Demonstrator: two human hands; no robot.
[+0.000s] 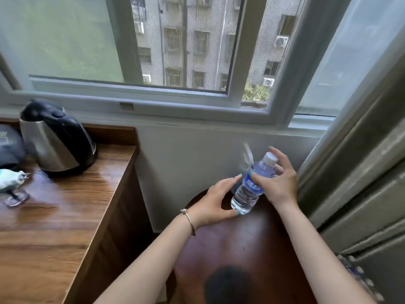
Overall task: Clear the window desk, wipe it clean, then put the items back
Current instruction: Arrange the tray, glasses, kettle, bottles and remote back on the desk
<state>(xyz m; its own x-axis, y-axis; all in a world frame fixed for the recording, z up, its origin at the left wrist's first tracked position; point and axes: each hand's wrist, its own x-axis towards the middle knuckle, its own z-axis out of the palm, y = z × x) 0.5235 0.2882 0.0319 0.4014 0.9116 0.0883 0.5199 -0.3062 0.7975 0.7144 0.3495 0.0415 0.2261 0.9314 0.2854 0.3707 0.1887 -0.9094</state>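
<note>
Between the two hands, low over a round side table [241, 244]: one water bottle [248, 189], tilted, cap leaning away toward the right.

Item 1. Right hand [277, 183]. Fingers curled round the bottle's upper body below the cap; forefinger lifted free above it. Firm hold.

Item 2. Left hand [213, 200]. Fingers spread and relaxed, cupped beside the bottle's base, thumb tip close under it; whether it touches cannot be told. It holds nothing.

Item 3. Water bottle. Clear ribbed plastic, blue label, white screw cap, mostly full. Base just above or on the tabletop; contact unclear.

Item 4. Round side table. Dark reddish wood, glossy, reflective. Beyond the fingers, partly hidden by them, something blue with white ribbon-like strips; not identifiable.

Item 5. Window desk [65, 216], well left of the left hand. Brown grained wood, polished, with a raised back lip. On it: kettle [54, 139], brushed steel with black lid and handle; pale blue bird ornament [12, 181] on a clear stand; a dark rounded object at the edge, cut off.

Handling note. Judged step: parking the bottle off the desk, several items uncleared. Best practice: bring it upright, seat the base flat, steady low with the left hand before releasing; thin plastic dents under squeeze.
</note>
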